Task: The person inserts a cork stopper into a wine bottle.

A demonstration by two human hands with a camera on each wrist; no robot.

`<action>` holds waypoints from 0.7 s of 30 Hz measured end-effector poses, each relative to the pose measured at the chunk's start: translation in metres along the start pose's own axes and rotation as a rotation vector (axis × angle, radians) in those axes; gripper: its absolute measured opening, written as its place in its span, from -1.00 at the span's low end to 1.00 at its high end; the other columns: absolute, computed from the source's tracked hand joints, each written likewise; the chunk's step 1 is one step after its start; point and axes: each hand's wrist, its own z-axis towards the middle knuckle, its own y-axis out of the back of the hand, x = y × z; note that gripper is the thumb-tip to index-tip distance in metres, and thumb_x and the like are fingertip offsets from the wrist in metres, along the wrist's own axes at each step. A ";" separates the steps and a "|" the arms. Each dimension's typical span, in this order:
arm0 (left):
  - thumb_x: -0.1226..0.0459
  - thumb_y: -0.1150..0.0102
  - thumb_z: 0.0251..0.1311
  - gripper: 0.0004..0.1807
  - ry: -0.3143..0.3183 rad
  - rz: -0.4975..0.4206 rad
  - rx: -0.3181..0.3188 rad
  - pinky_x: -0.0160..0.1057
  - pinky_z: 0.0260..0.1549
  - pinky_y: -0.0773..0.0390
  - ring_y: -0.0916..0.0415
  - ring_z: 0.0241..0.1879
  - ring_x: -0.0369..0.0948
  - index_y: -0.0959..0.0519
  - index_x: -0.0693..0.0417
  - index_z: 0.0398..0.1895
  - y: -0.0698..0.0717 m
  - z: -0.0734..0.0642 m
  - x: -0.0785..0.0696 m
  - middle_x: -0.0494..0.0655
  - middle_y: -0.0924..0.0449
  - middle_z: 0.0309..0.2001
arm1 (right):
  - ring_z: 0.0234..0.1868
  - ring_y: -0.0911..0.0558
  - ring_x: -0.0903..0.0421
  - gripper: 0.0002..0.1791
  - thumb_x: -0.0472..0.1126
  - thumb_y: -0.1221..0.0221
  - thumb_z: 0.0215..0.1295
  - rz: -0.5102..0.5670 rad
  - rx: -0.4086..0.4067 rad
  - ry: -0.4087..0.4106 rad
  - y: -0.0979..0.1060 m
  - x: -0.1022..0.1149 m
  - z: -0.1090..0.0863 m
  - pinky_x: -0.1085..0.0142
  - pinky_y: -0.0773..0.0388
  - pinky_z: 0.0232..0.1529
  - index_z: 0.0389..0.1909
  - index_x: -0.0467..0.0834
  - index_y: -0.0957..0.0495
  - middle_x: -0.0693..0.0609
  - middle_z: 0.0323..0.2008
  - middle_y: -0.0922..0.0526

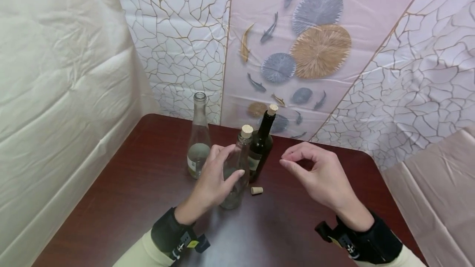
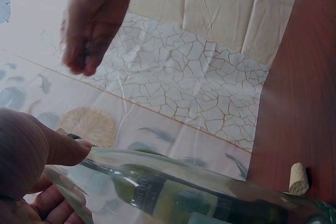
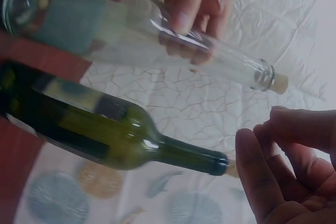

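Note:
A clear glass bottle (image 1: 243, 151) has a cork (image 1: 247, 131) seated in its mouth. My left hand (image 1: 212, 178) grips this bottle around its upper body, with the thumb (image 2: 68, 149) along the near side. To the right hovers my right hand (image 1: 320, 174), fingers loosely curled and thumb close to the fingertips, with nothing visible between them. In the right wrist view those fingers are near the two bottle tops but apart from the clear bottle. A dark green wine bottle (image 3: 128, 132), also corked, stands just behind the held bottle. On the table lies a loose cork (image 1: 257, 190).
Another clear bottle (image 1: 199, 135), uncorked and with a label low down, stands behind my left hand on the dark red-brown table (image 1: 122, 201). Patterned cloth (image 1: 185, 44) hangs behind the table, with plain cream cloth (image 1: 63, 94) at the left.

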 end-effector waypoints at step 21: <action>0.23 -0.33 0.15 -0.43 0.015 0.032 -0.031 -0.08 -0.13 -0.45 -0.32 -0.13 -0.14 -0.41 -0.05 0.26 -0.003 0.026 0.015 0.01 -0.31 -0.05 | -0.24 -0.65 0.30 -0.93 -0.11 -0.38 0.13 0.173 -0.024 -0.239 -0.033 -0.032 -0.045 0.48 -0.54 -0.25 -0.46 0.15 -0.69 0.23 -0.30 -0.71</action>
